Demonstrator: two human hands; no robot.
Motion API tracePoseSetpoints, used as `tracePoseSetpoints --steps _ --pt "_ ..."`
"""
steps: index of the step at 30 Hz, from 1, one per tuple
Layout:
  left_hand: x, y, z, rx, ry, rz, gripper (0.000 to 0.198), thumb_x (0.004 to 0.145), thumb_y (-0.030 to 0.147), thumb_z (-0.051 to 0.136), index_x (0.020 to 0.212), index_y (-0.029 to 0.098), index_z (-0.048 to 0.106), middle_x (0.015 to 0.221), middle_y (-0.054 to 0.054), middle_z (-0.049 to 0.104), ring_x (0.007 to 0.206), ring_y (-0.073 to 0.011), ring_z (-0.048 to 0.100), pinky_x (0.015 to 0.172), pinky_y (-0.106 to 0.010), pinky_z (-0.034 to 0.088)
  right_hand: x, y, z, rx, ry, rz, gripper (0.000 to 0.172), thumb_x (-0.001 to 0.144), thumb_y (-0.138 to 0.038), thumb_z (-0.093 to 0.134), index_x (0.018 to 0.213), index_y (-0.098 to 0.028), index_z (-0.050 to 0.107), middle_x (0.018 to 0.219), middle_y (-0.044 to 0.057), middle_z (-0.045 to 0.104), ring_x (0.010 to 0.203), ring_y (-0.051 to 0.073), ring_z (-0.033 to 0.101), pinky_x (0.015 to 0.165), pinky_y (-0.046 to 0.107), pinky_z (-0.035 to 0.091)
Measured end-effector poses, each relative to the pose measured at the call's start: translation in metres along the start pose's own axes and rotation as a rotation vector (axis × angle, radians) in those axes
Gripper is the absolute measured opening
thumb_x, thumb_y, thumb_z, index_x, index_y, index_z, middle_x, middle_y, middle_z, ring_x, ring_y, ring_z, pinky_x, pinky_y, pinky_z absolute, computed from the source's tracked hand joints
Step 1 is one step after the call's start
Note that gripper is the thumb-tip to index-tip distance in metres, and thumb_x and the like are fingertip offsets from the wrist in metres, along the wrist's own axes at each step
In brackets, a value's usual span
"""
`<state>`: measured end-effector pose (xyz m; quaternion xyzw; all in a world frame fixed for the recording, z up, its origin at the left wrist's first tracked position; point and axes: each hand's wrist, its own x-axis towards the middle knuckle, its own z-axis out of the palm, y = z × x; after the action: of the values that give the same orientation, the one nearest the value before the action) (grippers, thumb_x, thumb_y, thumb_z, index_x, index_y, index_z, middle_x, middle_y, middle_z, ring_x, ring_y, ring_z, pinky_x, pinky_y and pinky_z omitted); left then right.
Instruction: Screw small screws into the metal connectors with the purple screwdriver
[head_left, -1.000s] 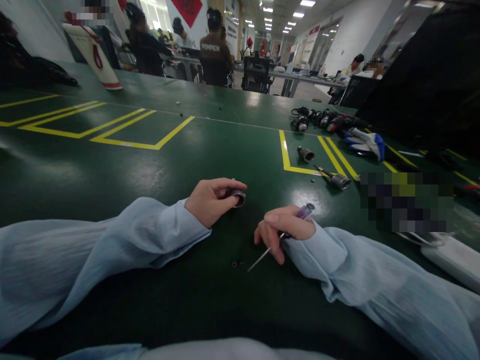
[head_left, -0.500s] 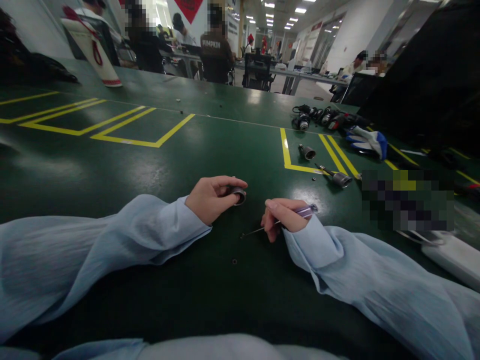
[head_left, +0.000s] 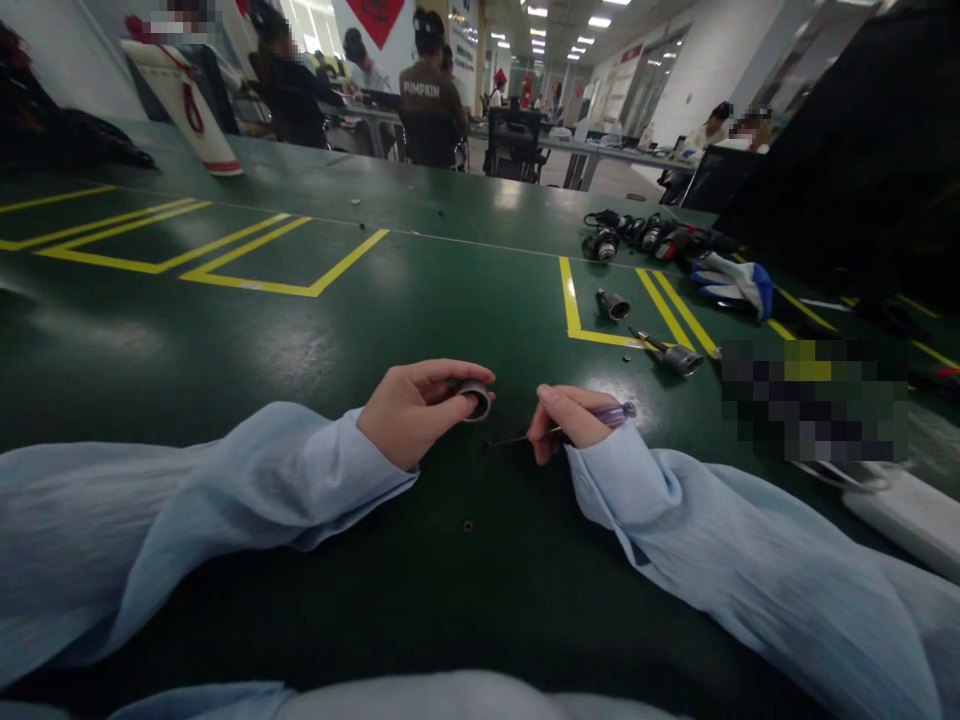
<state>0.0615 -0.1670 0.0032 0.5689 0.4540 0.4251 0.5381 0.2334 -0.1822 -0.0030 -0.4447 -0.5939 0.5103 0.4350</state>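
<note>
Apparently we were aligning screwdriver (head_left: 613, 413) and metal cup (head_left: 483, 403)
Our left hand (head_left: 412, 410) pinched the cup over the worktop (head_left: 420, 610), our right hand (head_left: 571, 415) grasped the screwdriver, tip apart; closing in likely needed steadiness

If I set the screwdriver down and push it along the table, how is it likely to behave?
The screwdriver in the right hand will probably be stiff, as its thin shaft shows no visible bend. It may feel light, since the purple handle looks like plastic. That roughly round handle might let it roll on the glossy table.
</note>
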Motion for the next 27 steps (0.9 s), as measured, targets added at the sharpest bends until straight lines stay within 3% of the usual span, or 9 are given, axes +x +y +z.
tracePoseSetpoints --steps 10,20,27 --pt "-0.01 0.006 0.007 0.066 -0.115 0.001 0.028 0.061 0.011 0.062 0.089 0.011 0.064 0.085 -0.007 0.068 0.083 -0.0185 0.063 0.082 -0.033 0.05 0.008 -0.004 -0.007 0.024 0.05 0.031 0.042 0.076 -0.046 0.048 0.048 -0.016 0.052 0.036 -0.002 0.047 0.036 0.008 0.045 0.04 0.022 0.034" --pt "0.001 -0.001 -0.001 -0.035 0.016 -0.013 0.025 0.06 0.014 0.064 0.085 0.011 0.064 0.085 -0.006 0.068 0.083 -0.0187 0.063 0.08 -0.033 0.05 0.0 -0.004 0.0 0.069 -0.034 0.029 0.043 0.074 -0.051 0.049 0.05 -0.015 0.053 0.041 -0.002 0.05 0.037 0.008 0.046 0.04 0.022 0.035" --pt "0.002 0.001 -0.004 -0.066 -0.002 -0.068 0.03 0.057 0.012 0.065 0.087 0.013 0.064 0.083 -0.005 0.069 0.084 -0.0193 0.063 0.082 -0.034 0.049 0.001 -0.011 0.003 -0.133 -0.036 -0.032 0.042 0.079 -0.044 0.044 0.048 -0.016 0.051 0.038 -0.002 0.047 0.036 0.007 0.044 0.04 0.021 0.034"
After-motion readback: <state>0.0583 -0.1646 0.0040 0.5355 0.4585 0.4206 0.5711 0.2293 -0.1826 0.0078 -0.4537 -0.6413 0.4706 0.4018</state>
